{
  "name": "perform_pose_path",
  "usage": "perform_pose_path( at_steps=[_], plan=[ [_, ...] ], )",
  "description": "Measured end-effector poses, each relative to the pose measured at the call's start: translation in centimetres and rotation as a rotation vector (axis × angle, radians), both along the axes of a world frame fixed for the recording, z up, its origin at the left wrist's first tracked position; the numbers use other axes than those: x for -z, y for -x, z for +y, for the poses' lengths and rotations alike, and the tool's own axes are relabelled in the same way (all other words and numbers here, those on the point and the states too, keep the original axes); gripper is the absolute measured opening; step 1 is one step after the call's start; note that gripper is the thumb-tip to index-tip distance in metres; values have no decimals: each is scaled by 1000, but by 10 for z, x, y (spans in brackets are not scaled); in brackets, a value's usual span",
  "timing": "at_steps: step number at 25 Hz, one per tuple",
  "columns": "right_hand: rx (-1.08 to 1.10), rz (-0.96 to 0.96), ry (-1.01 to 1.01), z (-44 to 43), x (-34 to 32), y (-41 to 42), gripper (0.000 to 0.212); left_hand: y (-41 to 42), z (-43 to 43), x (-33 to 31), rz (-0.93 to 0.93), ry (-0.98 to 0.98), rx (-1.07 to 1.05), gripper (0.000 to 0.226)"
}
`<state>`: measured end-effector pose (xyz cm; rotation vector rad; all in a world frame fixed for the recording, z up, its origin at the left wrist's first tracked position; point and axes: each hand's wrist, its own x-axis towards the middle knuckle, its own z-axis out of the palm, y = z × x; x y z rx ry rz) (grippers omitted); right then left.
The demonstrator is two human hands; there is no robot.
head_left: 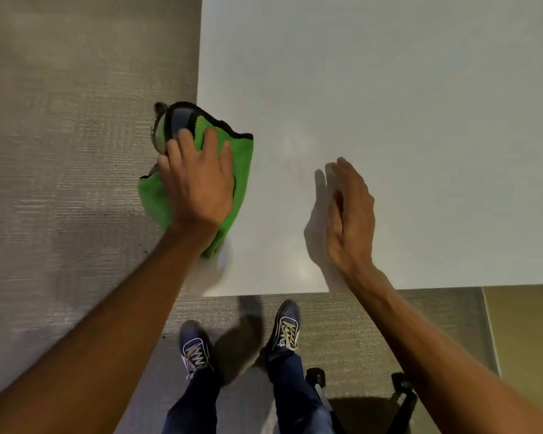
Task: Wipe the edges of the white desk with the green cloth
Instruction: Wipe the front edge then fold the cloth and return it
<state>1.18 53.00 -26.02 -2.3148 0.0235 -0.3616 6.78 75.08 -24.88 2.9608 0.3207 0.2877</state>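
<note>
The white desk [389,104] fills the upper right of the head view, with its left edge running down near x 690 and its near edge just above my feet. A green cloth [242,170] with a dark hem is draped over the desk's left edge, part of it hanging off the side. My left hand [198,180] presses flat on the cloth, fingers wrapped over the edge. My right hand [350,214] hovers just above the desk top, fingers straight and together, holding nothing.
Grey carpet [76,151] lies left of the desk and under my blue shoes [195,349]. The black wheeled base of a chair [402,389] stands behind my right leg. A tan panel [524,333] sits at the lower right.
</note>
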Motion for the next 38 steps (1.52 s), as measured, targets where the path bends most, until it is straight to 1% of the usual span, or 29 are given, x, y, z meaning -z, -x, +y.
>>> perform_pose_path(
  at_steps=[2,3,5,7,9,11,13,14,16,19,20,21,22,23,24,25,26,27,28,29,31,35,38],
  plan=[
    [5,33,23,-14,3,16,41,10,-26,-4,11,-91,137,35],
    [15,59,15,-19,2,20,41,16,-47,-5,23,-95,195,33],
    [37,105,-9,-24,-5,26,40,27,-97,-9,62,-26,291,32],
    [67,118,-31,-25,-16,32,39,32,-139,-16,108,84,318,37],
    [171,172,-59,-25,-29,35,42,26,-144,-20,152,210,241,43],
    [274,319,-120,-24,-42,36,55,24,-122,-19,147,270,171,43],
    [282,472,-149,-17,-54,34,68,27,-94,-20,116,284,132,51],
    [264,517,-141,-9,-59,33,72,31,-82,-22,110,298,107,56],
    [237,555,-147,6,-62,30,70,37,-68,-26,142,339,18,62],
    [219,560,-145,18,-58,19,57,45,-57,-33,168,361,-48,60],
    [221,546,-122,17,-58,14,53,47,-56,-36,140,304,-22,59],
    [216,523,-53,15,-59,9,51,50,-57,-38,99,209,29,57],
    [204,465,71,13,-61,5,51,52,-57,-37,62,130,94,55],
    [181,363,218,12,-62,2,56,52,-56,-35,31,98,155,50],
    [137,249,335,14,-60,1,66,52,-54,-34,1,142,187,42],
    [53,176,389,20,-59,1,76,51,-51,-33,-34,252,172,32],
    [-67,176,409,30,-55,2,85,49,-46,-33,-78,396,122,26],
    [-196,232,427,40,-50,3,91,49,-40,-32,-127,514,74,23],
    [-297,308,468,50,-42,3,95,49,-34,-31,-159,563,58,22],
    [-357,356,519,57,-33,3,96,50,-28,-29,-168,560,70,21],
    [-399,358,602,62,-16,-3,92,50,-14,-22,-142,528,105,24],
    [-361,318,682,55,-7,-19,67,46,9,-8,-89,525,45,35],
    [-344,278,782,48,-6,-30,63,56,14,1,-14,490,69,42]
  ],
)
